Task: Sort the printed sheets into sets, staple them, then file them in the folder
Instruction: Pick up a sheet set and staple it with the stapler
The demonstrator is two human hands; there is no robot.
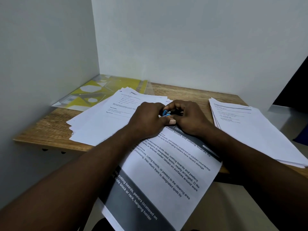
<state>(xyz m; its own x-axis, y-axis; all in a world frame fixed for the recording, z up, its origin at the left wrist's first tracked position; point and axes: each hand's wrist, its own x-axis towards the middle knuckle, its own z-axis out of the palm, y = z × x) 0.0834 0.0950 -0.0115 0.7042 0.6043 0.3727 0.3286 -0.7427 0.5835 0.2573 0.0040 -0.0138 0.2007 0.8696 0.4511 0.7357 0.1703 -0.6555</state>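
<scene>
While round stapler (165,112) — left grip (146,120), right grip (190,119)

Left hand (146,119), right hand (190,117) gripping stapler (165,112) — over printed sheets (166,164), wooden desk (50,127)

I see only a sliver of the small blue stapler (165,112) between the left hand (146,120) and right hand (188,117). The grey-banded printed sheet (166,172) runs off the bottom edge. Print on the right white paper stack (250,127) is too small to read.

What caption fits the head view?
Left hand and right hand grip a blue stapler over a printed set, between left stack and right stack, folder behind.
</scene>
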